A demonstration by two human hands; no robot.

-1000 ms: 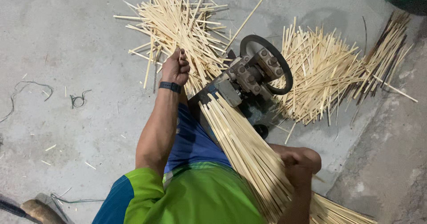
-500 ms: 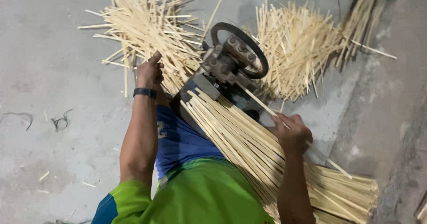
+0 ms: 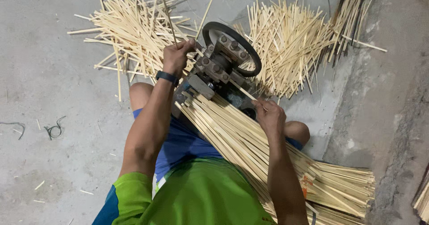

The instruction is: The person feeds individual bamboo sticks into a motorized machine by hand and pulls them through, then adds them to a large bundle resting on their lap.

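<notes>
A small metal machine (image 3: 219,68) with a black wheel (image 3: 250,55) sits on the concrete floor between my knees. My left hand (image 3: 177,55), with a dark wristband, grips a thin bamboo strip (image 3: 164,8) that sticks up out of the machine's far side. My right hand (image 3: 268,115) pinches another strip (image 3: 243,91) and holds it at the machine's near side. A long bundle of pale bamboo strips (image 3: 268,156) lies across my lap, running from the machine down to the lower right.
Two loose heaps of cut strips lie beyond the machine, one at upper left (image 3: 129,28), one at upper right (image 3: 290,42). Darker sticks (image 3: 353,15) lie at the far right. Bits of wire (image 3: 53,129) rest on the floor at left.
My left hand has closed on a strip at the machine's far side and lifted it. My right hand has moved up along the bundle to the machine.
</notes>
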